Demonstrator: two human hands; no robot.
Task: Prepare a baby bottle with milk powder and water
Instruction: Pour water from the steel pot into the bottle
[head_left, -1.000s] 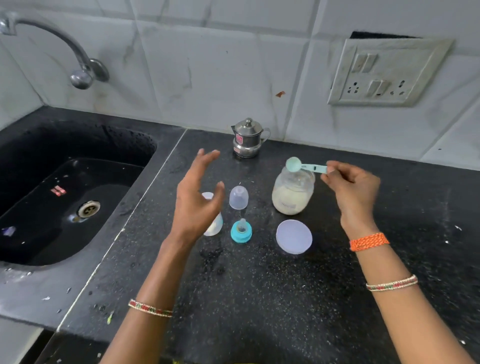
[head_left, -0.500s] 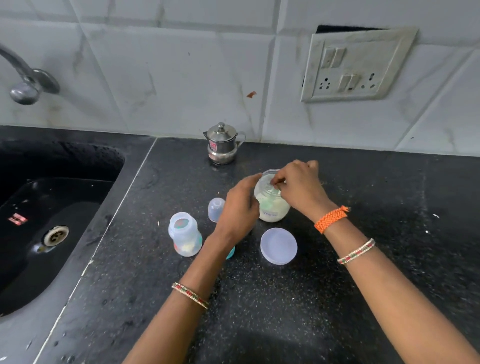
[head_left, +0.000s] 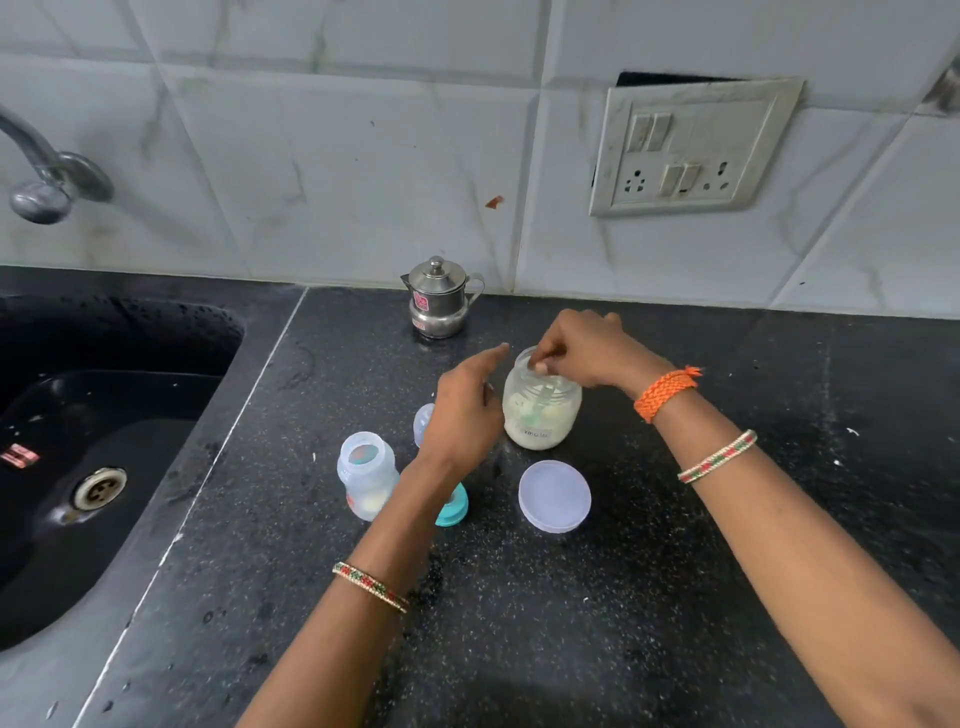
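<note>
1. Sink (head_left: 119, 358) sat far left, black basin with the drain (head_left: 98, 487) visible; tap (head_left: 41, 176) hung over it from the tiled wall.
2. Black speckled worktop (head_left: 571, 623) ran from the sink edge to the right.
3. Baby bottle (head_left: 365, 475) stood upright on the worktop, open-topped, a little pale content at its bottom, just left of the left forearm.
4. Clear cap (head_left: 423, 423) stood behind the bottle, partly hidden by the left hand. Teal nipple ring (head_left: 453, 506) lay under the left wrist, mostly covered.
5. Steel pot (head_left: 440, 299) with lid stood at the wall, well behind the rest.
6. Left hand (head_left: 467, 410) hovered just left of the jar, fingers relaxed and extended, grip wide, holding nothing. Contact with the jar: cannot tell.
7. Powder jar (head_left: 542, 408) stood upright at centre, lid off, white powder in the lower part.
8. Green scoop (head_left: 537, 405) was down inside the jar, seen through the wall.
9. Right hand (head_left: 587, 345) was over the jar mouth, fingers curled down, grip pinched on the scoop handle.
10. Jar lid (head_left: 555, 496) lay flat on the worktop just in front of the jar, apart from it.
11. Switch plate (head_left: 691, 148) was on the wall upper right.
</note>
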